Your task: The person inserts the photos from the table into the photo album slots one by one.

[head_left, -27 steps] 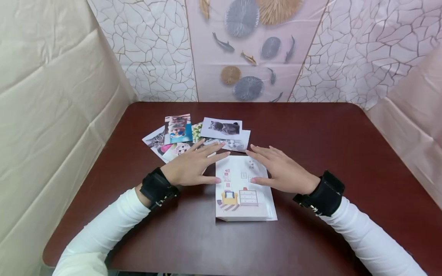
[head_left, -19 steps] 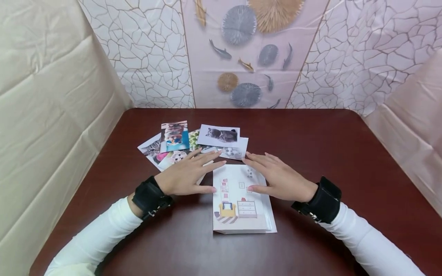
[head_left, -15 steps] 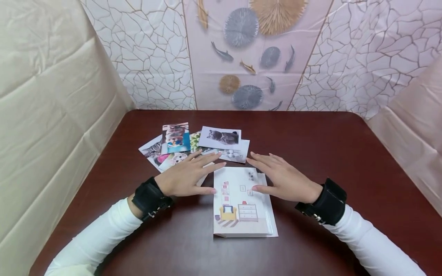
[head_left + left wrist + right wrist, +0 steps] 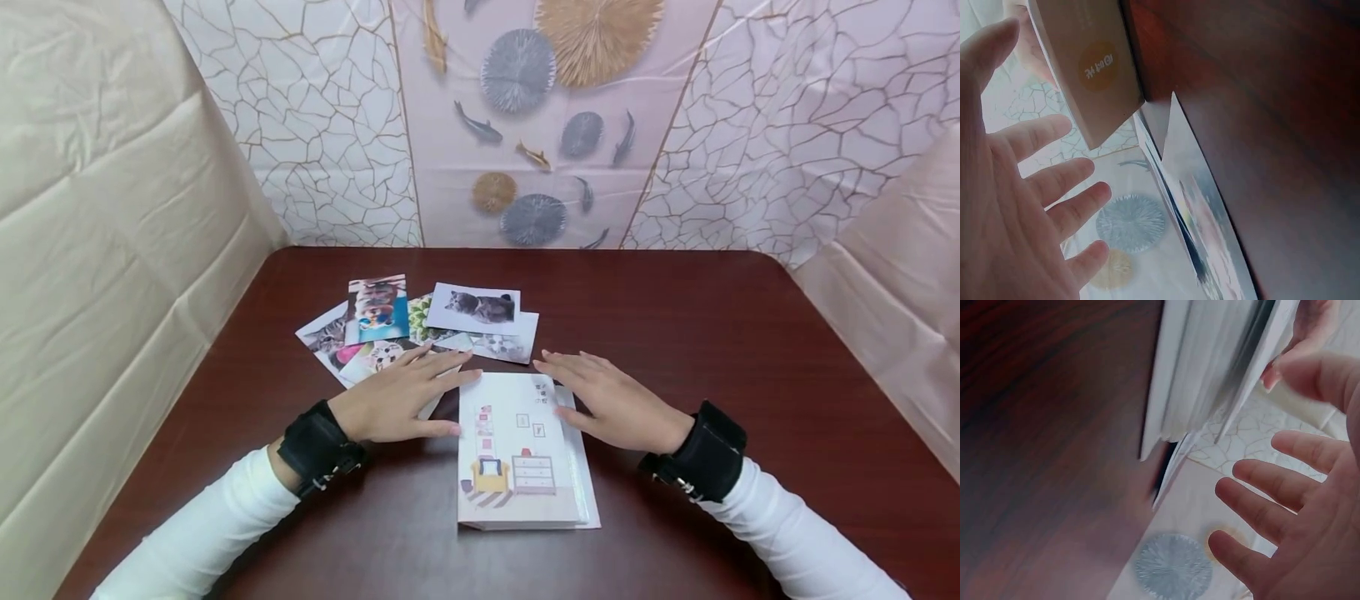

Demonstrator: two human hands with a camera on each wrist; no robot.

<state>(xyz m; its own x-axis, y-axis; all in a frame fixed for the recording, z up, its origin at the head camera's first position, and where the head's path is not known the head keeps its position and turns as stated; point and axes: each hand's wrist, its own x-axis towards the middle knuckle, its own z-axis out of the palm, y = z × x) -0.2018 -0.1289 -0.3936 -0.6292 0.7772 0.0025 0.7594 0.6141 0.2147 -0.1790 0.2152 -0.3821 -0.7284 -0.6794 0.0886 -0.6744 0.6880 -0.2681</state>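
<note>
A thick photo album (image 4: 498, 437) lies closed on the table, its white cover printed with a yellow armchair and a chest of drawers. My left hand (image 4: 401, 400) hovers at its left edge, fingers straight and spread, holding nothing. Over the album's upper right edge is my right hand (image 4: 618, 404), likewise spread. The left wrist view shows the album's brown spine (image 4: 1094, 69) past the thumb; the right wrist view shows the page edges (image 4: 1204, 369). Behind my left fingers several animal photos lie overlapped, with a grey cat photo (image 4: 474, 308) on top at the right.
A dog photo (image 4: 377, 310) on a blue ground tops the left side of the pile. The dark red-brown table (image 4: 697, 325) ends at a patterned backdrop (image 4: 525, 158). Cream cloth (image 4: 112, 208) hangs along the left side.
The head view tilts upward, so everything sits lower in it. Both hands have drawn slightly apart, away from the album's middle. The album and photos keep their places on the table.
</note>
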